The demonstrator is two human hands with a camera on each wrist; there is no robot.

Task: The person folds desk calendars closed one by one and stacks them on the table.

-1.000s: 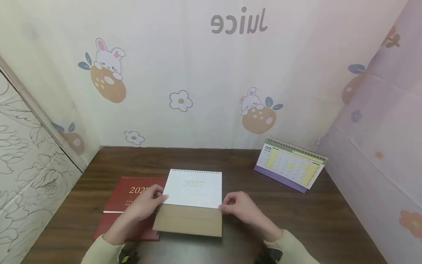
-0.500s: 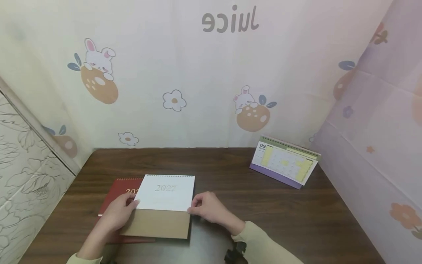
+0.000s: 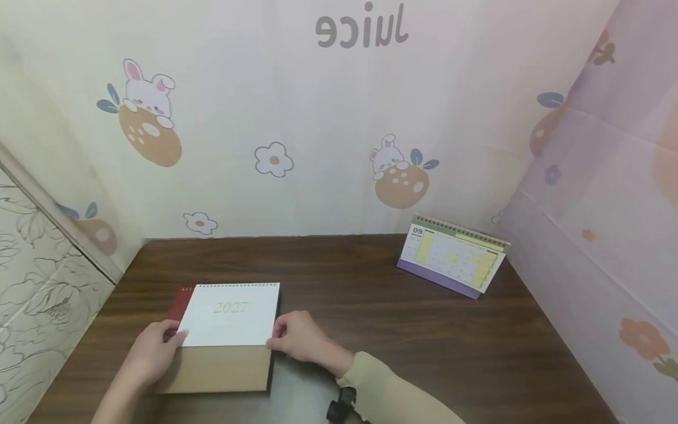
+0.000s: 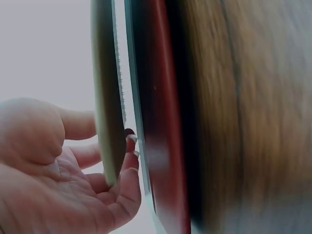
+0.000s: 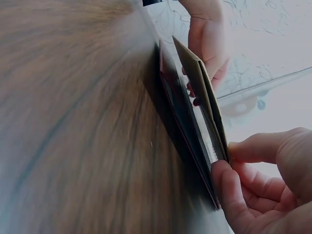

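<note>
A desk calendar [image 3: 233, 318] with a white cover, gold "2027" and a tan lower panel lies flat between both hands. At its left edge my left hand [image 3: 153, 353] grips it, thumb on top and fingers beneath. My right hand [image 3: 302, 338] pinches the opposite edge with thumb and fingers. Beneath it is a red desk calendar [image 3: 179, 301], mostly hidden, with only its upper left corner showing in the head view. In the right wrist view, a narrow gap separates the tan-edged calendar [image 5: 195, 68] from the red one, with left fingertips in that gap.
A third desk calendar [image 3: 452, 256], with a yellow "09" page and a purple base, stands tilted at the back right of the brown wooden table [image 3: 339, 265]. A printed curtain [image 3: 318, 106] hangs behind the table and along its right side.
Both hands have carried the white and tan calendar leftward, from partly beside the red calendar to over it. The red one is now almost fully covered. The head view has shifted slightly.
</note>
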